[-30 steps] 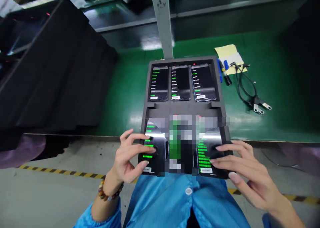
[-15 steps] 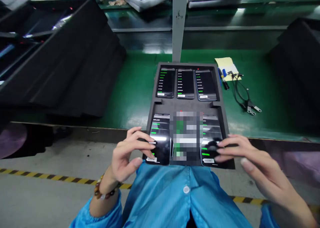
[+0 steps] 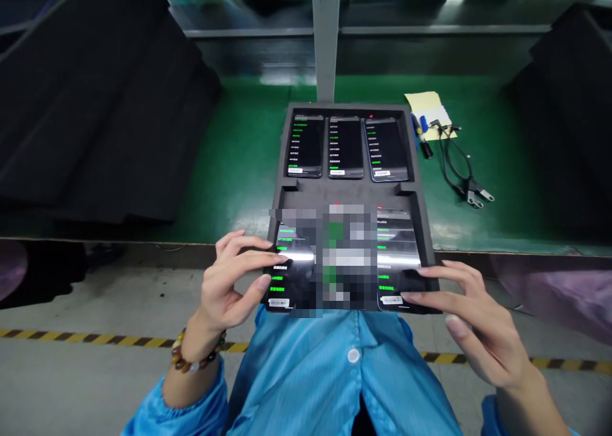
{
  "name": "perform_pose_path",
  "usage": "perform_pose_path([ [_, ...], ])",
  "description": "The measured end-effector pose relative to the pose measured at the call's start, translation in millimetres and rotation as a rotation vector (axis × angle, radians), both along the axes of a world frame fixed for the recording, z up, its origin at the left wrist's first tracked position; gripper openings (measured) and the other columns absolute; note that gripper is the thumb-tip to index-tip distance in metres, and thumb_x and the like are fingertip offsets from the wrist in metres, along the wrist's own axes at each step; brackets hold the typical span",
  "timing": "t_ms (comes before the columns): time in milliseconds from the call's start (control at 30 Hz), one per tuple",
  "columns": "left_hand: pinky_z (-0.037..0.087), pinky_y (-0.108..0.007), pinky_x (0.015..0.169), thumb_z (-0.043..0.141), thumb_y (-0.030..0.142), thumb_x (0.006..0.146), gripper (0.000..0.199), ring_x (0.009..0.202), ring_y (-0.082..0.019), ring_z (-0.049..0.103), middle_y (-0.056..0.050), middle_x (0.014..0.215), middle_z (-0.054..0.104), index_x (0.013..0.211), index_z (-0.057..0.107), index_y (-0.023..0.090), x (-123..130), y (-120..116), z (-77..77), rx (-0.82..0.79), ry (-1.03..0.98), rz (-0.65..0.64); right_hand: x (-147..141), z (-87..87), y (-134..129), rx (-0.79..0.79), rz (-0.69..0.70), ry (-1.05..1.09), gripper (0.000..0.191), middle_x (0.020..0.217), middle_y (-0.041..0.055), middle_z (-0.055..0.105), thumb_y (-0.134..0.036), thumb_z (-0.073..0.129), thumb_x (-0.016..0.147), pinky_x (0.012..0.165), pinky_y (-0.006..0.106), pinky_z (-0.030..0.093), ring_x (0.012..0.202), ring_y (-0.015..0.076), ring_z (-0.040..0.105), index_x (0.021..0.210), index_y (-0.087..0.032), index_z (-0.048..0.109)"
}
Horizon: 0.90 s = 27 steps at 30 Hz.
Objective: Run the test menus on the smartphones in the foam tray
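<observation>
A black foam tray holds several smartphones in two rows, its near side overhanging the bench edge. My left hand has its fingers apart, with a fingertip at the screen of the near-left phone. Over the near-right phone reach the spread fingers of my right hand. Both of these screens show lists with green and white lines. Between them the near-middle phone is hidden by pixel blurring. In the far row lie a left phone, a middle phone and a right phone.
Stacks of black foam trays rise at the left, with another black stack at the right. Beside the tray are a yellow paper, markers and a black cable. A metal post stands behind.
The view has tipped downward, so the tray sits higher in it. My left fingers have moved up the near-left phone, whose list has scrolled. My right hand stays by the near-right phone.
</observation>
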<state>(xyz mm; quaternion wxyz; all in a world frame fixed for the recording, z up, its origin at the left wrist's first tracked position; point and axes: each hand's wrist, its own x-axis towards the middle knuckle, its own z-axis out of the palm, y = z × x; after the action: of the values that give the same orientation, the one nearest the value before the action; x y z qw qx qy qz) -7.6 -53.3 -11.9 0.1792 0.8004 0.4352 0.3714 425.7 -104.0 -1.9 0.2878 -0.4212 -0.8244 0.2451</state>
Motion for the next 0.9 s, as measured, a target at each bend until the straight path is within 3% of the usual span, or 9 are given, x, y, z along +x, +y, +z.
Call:
perform_pose_path([
  [133, 0.041, -0.059, 0.117, 0.063, 0.025, 0.093, 0.028, 0.106, -0.028, 0.075, 0.0, 0.102, 0.086, 0.117, 0.076, 0.032, 1, -4, 2.7, 0.007, -0.001, 0.005, -3, 2.3, -2, 0.0, 0.029, -0.033, 0.048, 0.119, 0.0019, 0.082, -0.02, 0.052, 0.097, 0.12, 0.061, 0.036, 0.133, 0.0357, 0.068, 0.14, -0.033, 0.071],
  [300, 0.038, -0.06, 0.118, 0.062, 0.026, 0.091, 0.028, 0.108, -0.029, 0.075, 0.001, 0.099, 0.086, 0.113, 0.078, 0.032, -2, -14, 6.0, 0.001, -0.002, -0.017, -36, 12.6, 6, 0.024, 0.168, -0.133, 0.06, 0.138, 0.0031, 0.077, -0.023, 0.053, 0.097, 0.123, 0.057, 0.031, 0.145, 0.0347, 0.058, 0.157, -0.029, 0.057],
  [433, 0.035, -0.061, 0.119, 0.059, 0.033, 0.09, 0.029, 0.11, -0.031, 0.075, 0.0, 0.098, 0.086, 0.112, 0.078, 0.031, -3, -25, 9.4, -0.021, -0.004, -0.088, -54, 14.8, 13, 0.035, 0.253, -0.198, 0.062, 0.142, 0.0023, 0.075, -0.024, 0.055, 0.099, 0.125, 0.054, 0.027, 0.15, 0.0333, 0.052, 0.161, -0.028, 0.052],
  [733, 0.033, -0.059, 0.121, 0.06, 0.035, 0.086, 0.034, 0.114, -0.032, 0.074, -0.001, 0.1, 0.086, 0.115, 0.077, 0.03, 1, -34, 3.1, -0.076, -0.007, -0.202, -41, 14.9, 28, -0.007, -0.007, -0.127, 0.052, 0.15, 0.006, 0.067, -0.032, 0.046, 0.105, 0.117, 0.065, 0.036, 0.14, 0.0402, 0.058, 0.156, -0.038, 0.057],
  [900, 0.033, -0.057, 0.119, 0.054, 0.032, 0.094, 0.036, 0.119, -0.031, 0.069, -0.002, 0.112, 0.085, 0.124, 0.074, 0.029, -7, -9, 5.5, -0.04, 0.033, -0.068, -64, 25.3, 70, -0.027, -0.012, -0.226, 0.045, 0.149, 0.0093, 0.067, -0.038, 0.045, 0.109, 0.115, 0.061, 0.042, 0.144, 0.0388, 0.056, 0.152, -0.036, 0.059],
])
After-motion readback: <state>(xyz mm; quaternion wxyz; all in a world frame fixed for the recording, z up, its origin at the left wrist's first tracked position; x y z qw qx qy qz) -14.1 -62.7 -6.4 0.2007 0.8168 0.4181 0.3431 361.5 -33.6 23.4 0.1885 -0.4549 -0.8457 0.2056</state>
